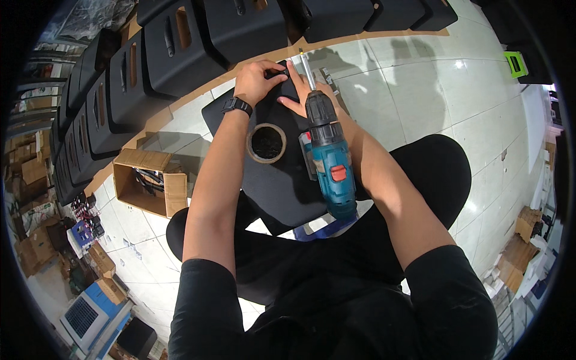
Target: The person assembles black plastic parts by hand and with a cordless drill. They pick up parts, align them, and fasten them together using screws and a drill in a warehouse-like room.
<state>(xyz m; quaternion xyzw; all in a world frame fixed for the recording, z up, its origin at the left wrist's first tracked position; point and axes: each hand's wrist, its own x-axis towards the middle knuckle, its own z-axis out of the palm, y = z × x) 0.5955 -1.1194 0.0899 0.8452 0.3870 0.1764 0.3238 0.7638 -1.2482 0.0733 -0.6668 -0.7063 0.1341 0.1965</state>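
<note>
A black box-like casing (288,195) lies across in front of my knees. At its far end my left hand (255,82) is closed, thumb and fingertips pinched at the casing's edge; what they hold is too small to make out. Beside it my right hand (298,89) rests on the same end, thumb and forefinger spread apart, partly hidden behind the drill. The teal and black cordless drill (336,171), with a long bit pointing away from me, is over the casing's right side, next to my right forearm. A round ring-shaped container (266,144) with small dark pieces inside sits on the casing.
Several more black casings (174,51) stand in a curved row on brown cardboard at the far left. An open cardboard box (143,186) with dark parts is on the tiled floor (414,84) to my left. A green stool-like object (515,64) stands far right.
</note>
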